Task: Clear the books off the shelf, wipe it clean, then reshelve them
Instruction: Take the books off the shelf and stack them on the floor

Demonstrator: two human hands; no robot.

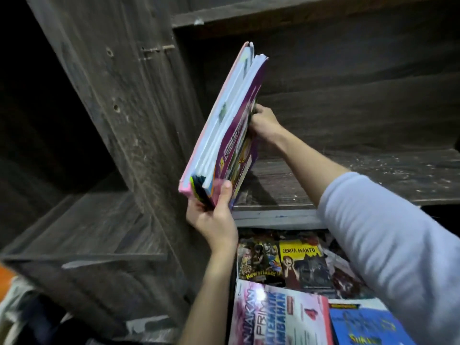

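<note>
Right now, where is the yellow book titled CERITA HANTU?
In the head view, the yellow book lies low and right of centre, below the front edge of the shelf, with a dark comic on its left and the pink maths book nearer the camera.

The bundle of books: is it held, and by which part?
The left hand grips the bundle of books at its lower corner; the right hand holds its purple cover midway up.

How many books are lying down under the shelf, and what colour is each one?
Yellow book: 1
Pink and white book: 1
Blue book: 1
Dark comic book: 1
Total: 4 covers showing; more may hide underneath.
The left hand and right hand hold a stack of books, not counted here.
</note>
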